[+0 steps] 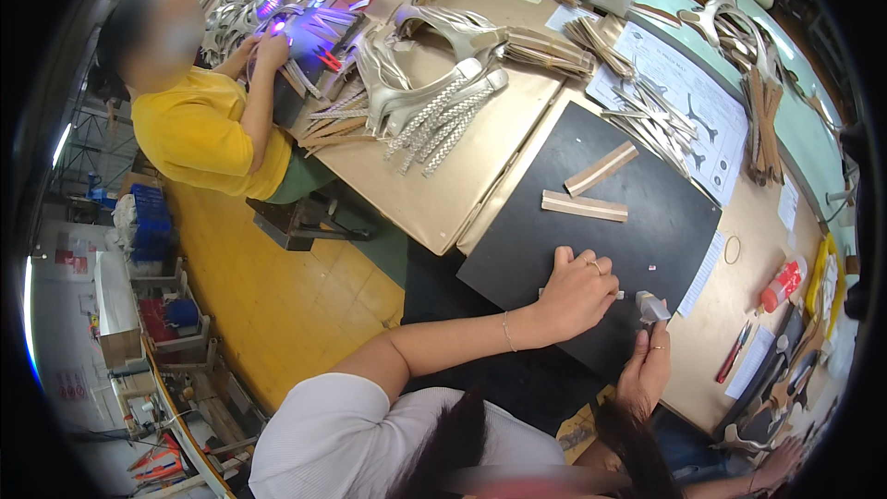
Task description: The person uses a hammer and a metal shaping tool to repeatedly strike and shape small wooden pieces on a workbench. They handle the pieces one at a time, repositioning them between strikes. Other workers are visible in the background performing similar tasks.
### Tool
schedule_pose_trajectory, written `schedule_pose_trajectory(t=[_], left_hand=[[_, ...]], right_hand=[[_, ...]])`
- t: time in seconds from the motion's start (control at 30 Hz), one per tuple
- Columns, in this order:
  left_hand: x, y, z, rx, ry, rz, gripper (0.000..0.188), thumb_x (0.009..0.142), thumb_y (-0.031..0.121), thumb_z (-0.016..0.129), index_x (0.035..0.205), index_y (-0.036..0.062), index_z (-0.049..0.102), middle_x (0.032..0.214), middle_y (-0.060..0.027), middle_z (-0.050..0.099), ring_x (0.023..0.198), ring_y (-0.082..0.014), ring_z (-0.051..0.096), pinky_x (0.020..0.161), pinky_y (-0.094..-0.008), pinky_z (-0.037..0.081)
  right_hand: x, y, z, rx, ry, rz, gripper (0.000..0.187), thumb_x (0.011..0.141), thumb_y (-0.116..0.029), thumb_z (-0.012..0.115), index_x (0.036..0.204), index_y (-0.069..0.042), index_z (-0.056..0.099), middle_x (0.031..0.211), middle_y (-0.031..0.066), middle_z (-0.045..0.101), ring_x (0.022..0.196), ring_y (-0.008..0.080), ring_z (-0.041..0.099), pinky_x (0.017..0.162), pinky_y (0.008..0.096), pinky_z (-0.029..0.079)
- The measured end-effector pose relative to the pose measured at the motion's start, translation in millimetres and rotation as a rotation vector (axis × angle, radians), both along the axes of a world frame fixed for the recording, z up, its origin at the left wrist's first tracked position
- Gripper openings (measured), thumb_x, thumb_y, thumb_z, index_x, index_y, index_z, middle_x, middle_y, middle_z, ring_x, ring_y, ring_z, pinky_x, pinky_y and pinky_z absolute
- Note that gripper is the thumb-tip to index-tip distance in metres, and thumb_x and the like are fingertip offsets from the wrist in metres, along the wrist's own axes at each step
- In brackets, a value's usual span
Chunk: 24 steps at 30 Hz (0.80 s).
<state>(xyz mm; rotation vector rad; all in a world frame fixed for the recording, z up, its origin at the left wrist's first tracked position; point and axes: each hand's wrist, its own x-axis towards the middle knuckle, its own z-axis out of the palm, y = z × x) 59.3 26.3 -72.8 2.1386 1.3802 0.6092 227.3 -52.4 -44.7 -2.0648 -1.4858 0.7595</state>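
the right hand [647,365] was closed round the handle of a small grey metal hammer [651,307], head up and poised just right of a thin pale strip [617,295] lying on the matte black rectangular work mat [591,222]. the left hand [577,294] wasn't gripping anything. it lay palm down, fingers curled, pressing that strip flat onto the mat, probably so it wouldn't skid about. only the strip's end peeked out past the fingers, so hard to say what it was made of.

further up the same mat sat two tan flat strips [591,189], one angled, one level, parked well apart from the hands. right of the mat a red squeeze bottle with a white cap [782,285] lay on the tan table [739,305]. across the bench a person in a yellow shirt [199,134] worked under a purple light [277,23].
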Motion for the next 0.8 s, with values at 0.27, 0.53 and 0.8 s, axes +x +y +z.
schedule_pose_trajectory(t=[0.27, 0.53, 0.8], left_hand=[[-1.6, 7.8, 1.9, -0.008, 0.024, -0.03, 0.006, 0.083, 0.02, 0.077, 0.081, 0.0147, 0.076, 0.085, 0.0003, 0.065, 0.091, -0.0223, 0.06, 0.087, -0.0438, 0.032], [-3.5, 8.6, 8.2, -0.075, 0.013, -0.024, 0.005, 0.085, 0.017, 0.079, 0.085, 0.0112, 0.078, 0.084, 0.0019, 0.067, 0.087, -0.0184, 0.058, 0.091, -0.0387, 0.029], [-2.2, 5.4, 5.7, -0.038, 0.015, -0.012, 0.004, 0.083, 0.015, 0.079, 0.085, 0.0115, 0.078, 0.083, 0.0015, 0.066, 0.085, -0.0189, 0.058, 0.09, -0.0398, 0.029]], right_hand=[[1.6, -4.7, 13.1, 0.152, -0.155, 0.048, 0.048, 0.101, -0.009, 0.059, 0.149, -0.011, 0.053, 0.105, 0.0135, 0.066, 0.089, 0.035, 0.066, 0.076, 0.0416, 0.053], [-8.6, -7.7, 14.7, 0.188, -0.162, 0.076, 0.049, 0.1, -0.012, 0.062, 0.148, -0.011, 0.054, 0.088, 0.0089, 0.062, 0.066, 0.029, 0.064, 0.059, 0.0397, 0.052], [-15.9, -4.5, 14.0, 0.16, -0.153, 0.133, 0.049, 0.1, -0.012, 0.061, 0.148, -0.01, 0.053, 0.086, 0.0094, 0.061, 0.064, 0.0301, 0.063, 0.057, 0.0404, 0.052]])
